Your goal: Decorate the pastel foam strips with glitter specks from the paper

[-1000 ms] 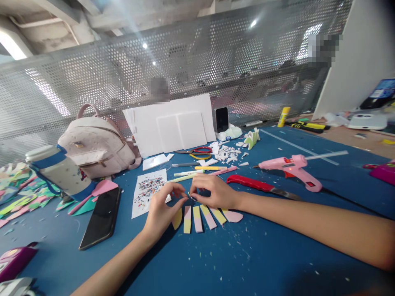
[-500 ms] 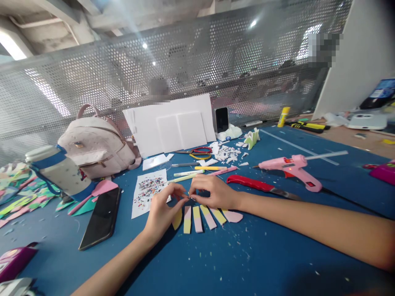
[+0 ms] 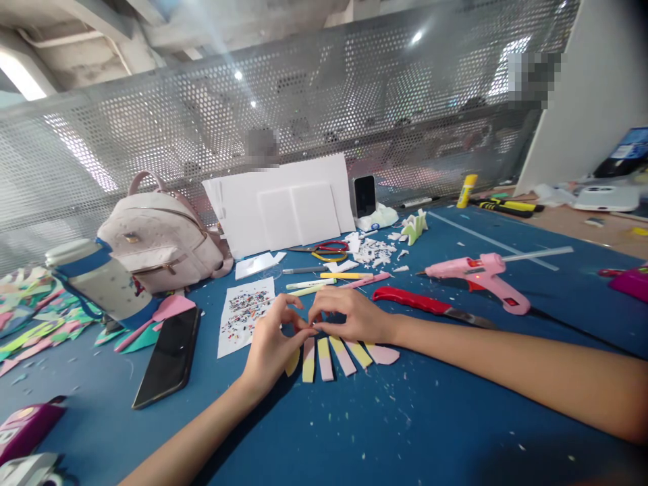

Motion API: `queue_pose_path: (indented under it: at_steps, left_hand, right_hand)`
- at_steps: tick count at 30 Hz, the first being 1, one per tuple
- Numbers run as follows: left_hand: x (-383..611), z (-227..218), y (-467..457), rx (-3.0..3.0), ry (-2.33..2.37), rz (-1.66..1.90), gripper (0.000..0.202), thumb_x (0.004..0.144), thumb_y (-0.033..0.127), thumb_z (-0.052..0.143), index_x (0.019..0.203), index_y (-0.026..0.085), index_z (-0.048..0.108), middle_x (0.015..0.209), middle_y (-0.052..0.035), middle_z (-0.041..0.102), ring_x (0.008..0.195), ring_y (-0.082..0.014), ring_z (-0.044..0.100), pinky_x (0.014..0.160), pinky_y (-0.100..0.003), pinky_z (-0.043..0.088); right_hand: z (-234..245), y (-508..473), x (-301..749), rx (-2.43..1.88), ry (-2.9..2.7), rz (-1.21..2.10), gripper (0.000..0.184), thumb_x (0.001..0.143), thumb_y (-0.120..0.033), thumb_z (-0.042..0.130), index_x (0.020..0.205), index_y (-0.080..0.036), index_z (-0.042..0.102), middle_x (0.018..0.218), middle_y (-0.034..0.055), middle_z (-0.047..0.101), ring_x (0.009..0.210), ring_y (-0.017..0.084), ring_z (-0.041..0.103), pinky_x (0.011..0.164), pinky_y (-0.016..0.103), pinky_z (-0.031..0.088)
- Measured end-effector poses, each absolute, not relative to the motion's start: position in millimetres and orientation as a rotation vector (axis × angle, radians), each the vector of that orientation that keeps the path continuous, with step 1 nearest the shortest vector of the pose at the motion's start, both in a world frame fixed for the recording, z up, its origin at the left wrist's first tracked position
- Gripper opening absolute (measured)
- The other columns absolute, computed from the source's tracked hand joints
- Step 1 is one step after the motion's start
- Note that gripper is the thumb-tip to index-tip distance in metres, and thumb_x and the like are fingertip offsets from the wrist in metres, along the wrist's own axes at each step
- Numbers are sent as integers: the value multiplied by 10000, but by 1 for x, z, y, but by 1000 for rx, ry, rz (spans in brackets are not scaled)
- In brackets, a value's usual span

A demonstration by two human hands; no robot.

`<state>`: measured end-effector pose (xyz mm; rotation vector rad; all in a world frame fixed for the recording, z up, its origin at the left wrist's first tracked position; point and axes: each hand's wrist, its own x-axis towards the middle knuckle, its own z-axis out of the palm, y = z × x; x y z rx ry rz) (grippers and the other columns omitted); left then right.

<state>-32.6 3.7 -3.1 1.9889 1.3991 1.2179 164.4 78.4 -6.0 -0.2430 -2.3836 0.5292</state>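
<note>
My left hand (image 3: pixel 271 345) and my right hand (image 3: pixel 354 316) meet at the fingertips over the blue table, thumb and forefinger pinched on each. Whatever lies between these fingertips is too small and hidden to name. Just below them, several pink and yellow strips (image 3: pixel 325 361) fan out on the table. A yellow rounded piece (image 3: pixel 292 365) is partly covered by my left hand, and a pink rounded piece (image 3: pixel 383 355) ends the fan at the right. Left of my hands lies a white sheet (image 3: pixel 227 346) scattered with tiny coloured bits.
Behind my hands lie pens (image 3: pixel 310 284), scissors (image 3: pixel 329 252) and white scraps (image 3: pixel 374 252). To the right are a red-handled knife (image 3: pixel 412 300) and a pink glue gun (image 3: pixel 486 273) with its cable. A phone (image 3: pixel 169 361), bottle (image 3: pixel 101 280) and backpack (image 3: pixel 156 236) stand or lie left.
My fingertips have drawn closer together, and the small thing glimpsed between them is now covered. The strips lie as before; the view has shifted very slightly.
</note>
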Motion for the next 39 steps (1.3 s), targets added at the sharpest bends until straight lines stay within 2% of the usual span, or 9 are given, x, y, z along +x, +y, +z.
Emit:
queue_pose_path:
  at_steps: [4, 8, 12, 17, 23, 33, 39]
  left_hand:
    - [-31, -5, 6, 1953, 1404, 1201, 383, 747, 112, 731, 1008, 235, 479, 662, 64, 673, 617, -149, 663, 661, -268, 489]
    - [-33, -3, 5, 2012, 1382, 1210, 308, 790, 119, 690, 997, 232, 493, 665, 63, 666, 635, -144, 652, 667, -268, 482]
    - [-40, 2, 6, 2048, 1380, 1273, 231, 825, 152, 669, 998, 228, 536, 687, 56, 669, 691, -152, 663, 732, -293, 484]
    - [-50, 3, 11, 1898, 1441, 1469, 171, 827, 195, 690, 940, 213, 563, 723, 24, 666, 724, -157, 623, 740, -302, 473]
    - [-59, 3, 17, 1644, 1335, 1735, 198, 828, 250, 714, 947, 219, 559, 746, 10, 641, 744, -156, 635, 719, -283, 506]
    - [-46, -2, 10, 2003, 1401, 1353, 114, 835, 197, 661, 923, 208, 590, 747, 11, 673, 703, -153, 625, 704, -289, 469]
    - [-45, -3, 10, 2134, 1408, 1253, 134, 844, 156, 638, 952, 214, 585, 732, 23, 682, 684, -148, 624, 699, -279, 456]
  right_hand:
    - [-6, 78, 164, -211, -2378, 540, 72, 924, -171, 568, 940, -208, 628, 891, 23, 626, 867, 167, 562, 793, 315, 445]
    - [-6, 77, 163, -266, -2364, 539, 57, 883, -142, 578, 900, -195, 588, 859, 18, 609, 842, 162, 545, 763, 299, 431]
    - [-6, 76, 163, -389, -2319, 532, 61, 867, -135, 568, 890, -190, 558, 850, 10, 577, 785, 142, 506, 714, 274, 411]
    - [-7, 77, 163, -515, -2253, 566, 48, 890, -147, 523, 901, -193, 529, 880, 14, 581, 760, 131, 500, 695, 262, 408]
    - [-7, 78, 164, -541, -2242, 569, 58, 878, -146, 520, 900, -199, 515, 875, 12, 589, 752, 133, 511, 689, 264, 412]
    - [-8, 79, 163, -509, -2280, 550, 211, 888, -110, 513, 1065, -211, 567, 1019, 42, 629, 902, 162, 552, 730, 279, 434]
    - [-5, 79, 165, -466, -2316, 555, 162, 918, -288, 636, 1049, -206, 588, 979, 42, 619, 869, 165, 544, 756, 296, 442]
